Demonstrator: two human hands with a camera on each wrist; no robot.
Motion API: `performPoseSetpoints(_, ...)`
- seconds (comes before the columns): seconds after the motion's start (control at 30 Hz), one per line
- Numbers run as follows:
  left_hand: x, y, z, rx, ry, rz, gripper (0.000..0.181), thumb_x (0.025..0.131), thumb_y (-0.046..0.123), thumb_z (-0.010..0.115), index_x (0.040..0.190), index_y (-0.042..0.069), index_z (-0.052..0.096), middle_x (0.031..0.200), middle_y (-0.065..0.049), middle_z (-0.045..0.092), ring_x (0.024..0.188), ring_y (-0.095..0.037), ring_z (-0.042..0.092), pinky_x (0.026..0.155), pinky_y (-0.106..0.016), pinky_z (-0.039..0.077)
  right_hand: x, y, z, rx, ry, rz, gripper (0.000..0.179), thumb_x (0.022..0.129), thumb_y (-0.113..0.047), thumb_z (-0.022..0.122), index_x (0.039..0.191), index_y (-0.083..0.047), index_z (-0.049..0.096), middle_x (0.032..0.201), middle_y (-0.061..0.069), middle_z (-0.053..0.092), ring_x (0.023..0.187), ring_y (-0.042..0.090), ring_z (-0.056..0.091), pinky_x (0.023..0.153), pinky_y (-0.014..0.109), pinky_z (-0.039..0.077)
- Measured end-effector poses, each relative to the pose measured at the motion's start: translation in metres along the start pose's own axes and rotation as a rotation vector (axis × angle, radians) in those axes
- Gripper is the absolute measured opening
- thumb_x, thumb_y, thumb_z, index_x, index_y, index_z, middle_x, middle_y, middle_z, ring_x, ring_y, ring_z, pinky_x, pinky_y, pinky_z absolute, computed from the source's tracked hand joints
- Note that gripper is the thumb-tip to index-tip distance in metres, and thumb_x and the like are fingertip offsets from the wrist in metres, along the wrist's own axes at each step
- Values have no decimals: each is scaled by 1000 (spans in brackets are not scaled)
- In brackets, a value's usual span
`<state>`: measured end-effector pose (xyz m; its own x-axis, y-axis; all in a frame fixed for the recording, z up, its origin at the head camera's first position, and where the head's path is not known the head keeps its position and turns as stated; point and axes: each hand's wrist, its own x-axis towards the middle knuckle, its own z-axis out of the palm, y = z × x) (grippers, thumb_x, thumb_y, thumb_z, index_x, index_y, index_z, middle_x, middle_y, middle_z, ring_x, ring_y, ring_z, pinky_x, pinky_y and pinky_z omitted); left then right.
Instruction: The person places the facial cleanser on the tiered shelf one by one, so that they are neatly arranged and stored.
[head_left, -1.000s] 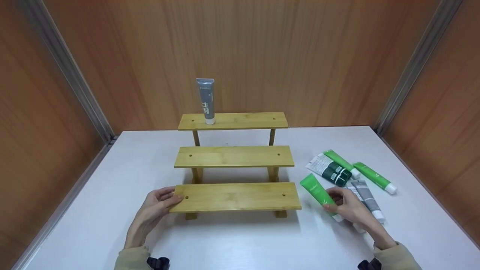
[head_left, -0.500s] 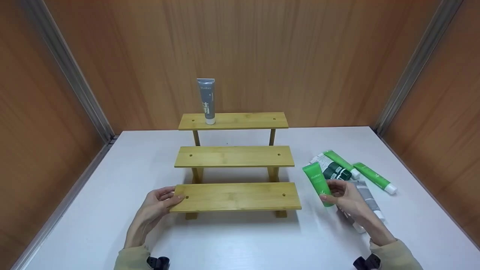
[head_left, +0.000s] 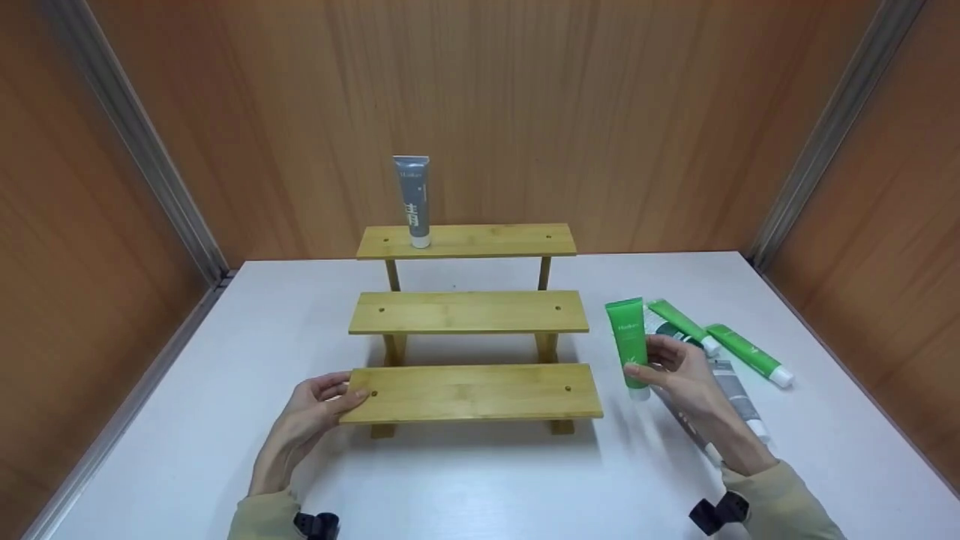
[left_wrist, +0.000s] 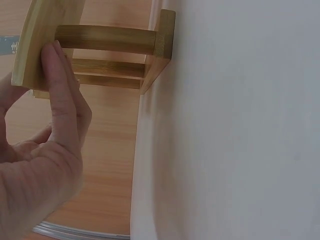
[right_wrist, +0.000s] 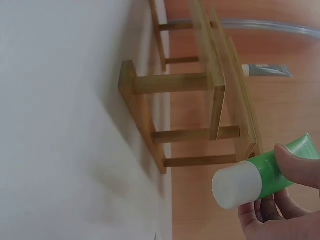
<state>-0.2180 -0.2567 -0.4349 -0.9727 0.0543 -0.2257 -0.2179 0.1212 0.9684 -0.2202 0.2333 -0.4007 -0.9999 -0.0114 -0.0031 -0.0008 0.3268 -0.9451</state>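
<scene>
A three-step wooden display stand occupies the middle of the white table. My left hand grips the left end of its lowest step, thumb on top and fingers beneath, as the left wrist view shows. To the right of the stand, my right hand pinches a green squeeze tube between thumb and fingers. The tube is nearly upright, its white cap pointing down and raised off the table. On the top step, toward the left, a grey-blue tube stands on its cap.
Several tubes lie on the table at the right: two green tubes, a grey tube, and a white and dark green tube partly behind my right hand. Wooden panels enclose the back and both sides.
My right hand has lifted the green tube off the table, moved it slightly left and away from me, and turned it from slanted to nearly upright. The left hand stays in place.
</scene>
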Motion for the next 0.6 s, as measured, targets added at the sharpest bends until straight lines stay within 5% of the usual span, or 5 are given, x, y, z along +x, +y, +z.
performPoseSetpoints(0.23,-1,0,1,0,21,-1,64,92,12,70,143,-12,40,110,-7,64,90,-8,66,78,-18,58,7,-18,9,183,10,-1,61,90,-3,73,142,10,44,116,2,62,102,6,60,89,16,51)
performPoseSetpoints(0.6,0,1,2,4,28,-1,60,92,10,69,141,-13,43,111,-8,67,91,-8,68,80,-18,58,18,-46,21,362,8,-7,58,90,0,71,141,8,44,115,-1,61,108,9,60,96,18,51)
